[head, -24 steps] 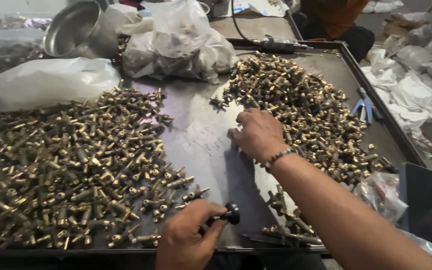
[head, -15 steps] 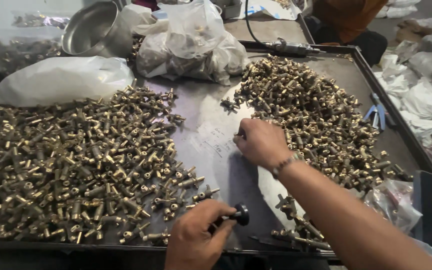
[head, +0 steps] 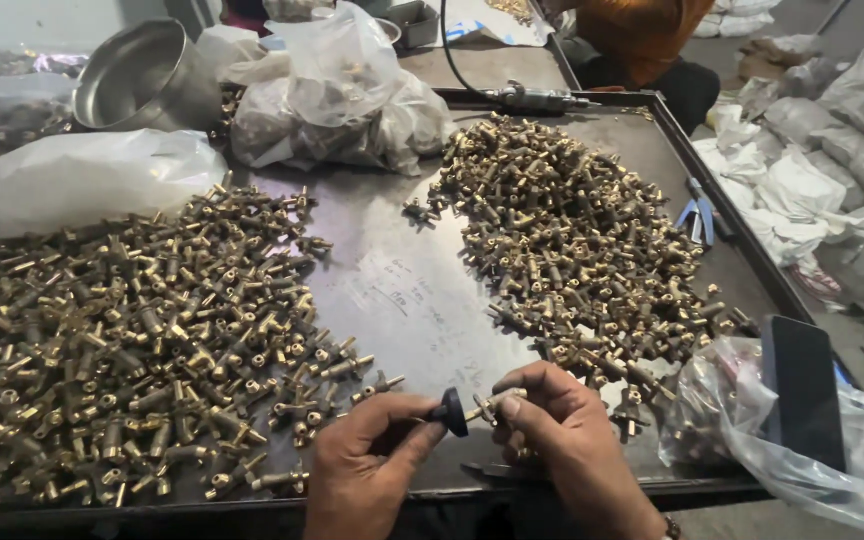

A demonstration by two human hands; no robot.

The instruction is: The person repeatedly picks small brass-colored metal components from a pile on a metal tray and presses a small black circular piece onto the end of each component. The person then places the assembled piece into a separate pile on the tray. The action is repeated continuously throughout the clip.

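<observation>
At the near edge of the metal tray (head: pixel 422 300), the left hand (head: pixel 362 470) is closed on a small black knob (head: pixel 451 411), pinched between thumb and fingers. The right hand (head: pixel 562 430) is closed on a single brass fitting (head: pixel 489 403), its end held just beside the knob; whether the two parts touch cannot be told. Left of the hands lies a wide spread of brass fittings (head: pixel 122 340). Beyond the right hand lies a second, denser pile (head: pixel 572 230). A dark phone (head: pixel 802 395) rests on a clear bag (head: pixel 752 430) at the tray's right corner. Further back sit plastic bags (head: pixel 342 100), a steel bowl (head: pixel 142 75) and a pneumatic tool (head: pixel 532 98). Blue pliers (head: pixel 697 215) lie off the tray's right rim.
</observation>
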